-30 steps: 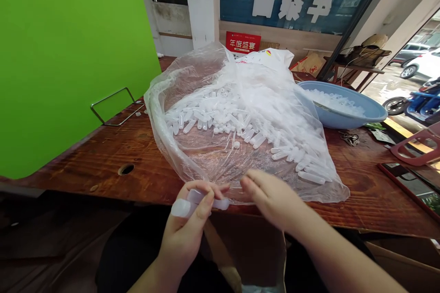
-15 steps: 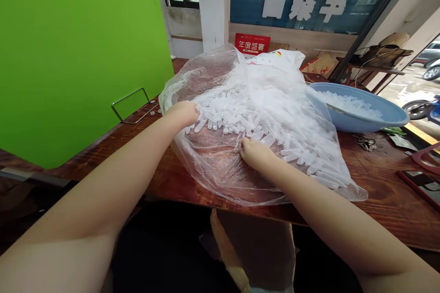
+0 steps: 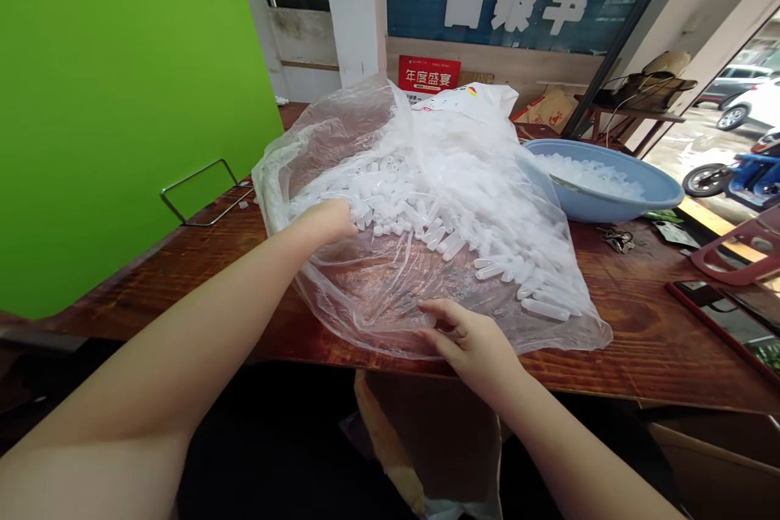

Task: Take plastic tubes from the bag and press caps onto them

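A large clear plastic bag [image 3: 366, 292] lies open on the table, with a heap of small translucent white plastic tubes [image 3: 396, 195] inside it. My left hand [image 3: 334, 221] reaches into the bag's mouth at the left side of the heap; its fingers are hidden among the tubes. Nearer the table's front edge, my right hand [image 3: 472, 337] is over the bag's bare film, thumb and forefinger closed around a small translucent piece that looks like one of the tubes. Its outline blends with the film behind it.
A blue basin [image 3: 634, 203] holding more white pieces stands at the right. Keys [image 3: 618, 240], a phone-like dark red-edged object [image 3: 731, 333] and a pink plastic stool [image 3: 737, 252] are further right. A green board [image 3: 122, 114] borders the left. Below the edge is an open cardboard box [image 3: 439, 431].
My right hand has drawn back from the heap toward the table's front edge with a small translucent piece. My left hand stays at the heap's left side. The view has turned slightly right.
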The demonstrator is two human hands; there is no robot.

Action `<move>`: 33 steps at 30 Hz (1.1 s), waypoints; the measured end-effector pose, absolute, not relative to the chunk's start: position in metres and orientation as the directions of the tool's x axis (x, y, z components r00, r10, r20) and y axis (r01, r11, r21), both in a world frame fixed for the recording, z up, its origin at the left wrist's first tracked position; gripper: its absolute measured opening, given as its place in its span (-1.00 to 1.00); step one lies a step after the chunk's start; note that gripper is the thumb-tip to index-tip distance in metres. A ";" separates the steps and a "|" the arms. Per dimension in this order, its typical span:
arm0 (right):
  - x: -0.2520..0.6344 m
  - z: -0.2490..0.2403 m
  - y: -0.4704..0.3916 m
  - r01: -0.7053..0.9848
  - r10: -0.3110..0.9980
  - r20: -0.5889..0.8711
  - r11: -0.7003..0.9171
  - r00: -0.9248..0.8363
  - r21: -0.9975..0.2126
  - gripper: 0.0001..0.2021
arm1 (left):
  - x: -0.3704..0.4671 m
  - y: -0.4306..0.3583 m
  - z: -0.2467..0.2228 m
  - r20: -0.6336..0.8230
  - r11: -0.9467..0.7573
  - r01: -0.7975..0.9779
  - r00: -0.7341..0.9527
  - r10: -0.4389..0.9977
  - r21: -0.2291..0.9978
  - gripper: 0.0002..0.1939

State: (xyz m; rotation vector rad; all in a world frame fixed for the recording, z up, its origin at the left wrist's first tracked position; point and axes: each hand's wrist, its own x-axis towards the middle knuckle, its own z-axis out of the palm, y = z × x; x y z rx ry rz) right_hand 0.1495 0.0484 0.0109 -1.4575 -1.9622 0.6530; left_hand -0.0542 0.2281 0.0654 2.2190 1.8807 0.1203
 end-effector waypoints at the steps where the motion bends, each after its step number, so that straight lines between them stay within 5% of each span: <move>1: 0.151 0.007 0.045 0.622 0.957 0.216 0.292 -0.196 -0.727 -0.77 | -0.049 0.212 0.069 -0.087 -0.171 0.944 0.202 0.975 0.282 -0.57; 2: 0.153 0.004 0.042 0.579 0.943 0.281 0.331 -0.177 -0.745 -0.79 | -0.042 0.194 0.072 -0.095 -0.203 0.905 0.255 0.962 0.373 -0.56; 4: 0.156 0.001 0.037 0.510 0.877 0.469 0.452 -0.104 -0.732 -0.84 | -0.029 0.155 0.071 -0.085 -0.168 0.581 0.382 0.920 0.797 -0.66; 7: 0.159 0.005 0.031 0.471 0.725 0.686 0.588 0.054 -0.658 -0.83 | -0.008 0.104 0.060 -0.046 0.018 0.071 0.415 0.909 0.997 -0.77; 12: 0.163 0.012 0.017 0.470 0.689 0.721 0.661 -0.071 -0.585 -0.68 | 0.018 0.060 0.036 -0.186 0.295 -0.465 0.266 0.946 0.835 -0.57; 17: 0.166 0.002 0.010 0.603 0.590 0.785 0.701 -0.191 -0.380 -0.67 | 0.024 0.045 0.026 -0.207 0.252 -0.595 0.144 0.968 0.763 -0.57; 20: 0.164 -0.003 0.010 0.591 0.755 0.651 0.562 -0.080 -0.579 -0.86 | 0.023 0.035 0.023 -0.137 0.163 -0.582 0.088 0.987 0.797 -0.63; 23: 0.159 -0.004 0.010 0.475 0.944 0.328 0.306 -0.036 -0.825 -0.53 | 0.021 0.029 0.022 -0.077 0.125 -0.557 0.109 0.991 0.821 -0.68; 29: 0.154 -0.004 0.007 0.465 0.896 0.440 0.418 -0.067 -0.781 -0.71 | 0.019 0.029 0.017 -0.099 0.132 -0.620 0.087 0.991 0.773 -0.71; 33: 0.152 -0.004 0.007 0.378 0.968 0.244 0.249 -0.062 -0.892 -0.60 | 0.019 0.027 0.016 -0.071 0.120 -0.620 0.103 0.992 0.775 -0.72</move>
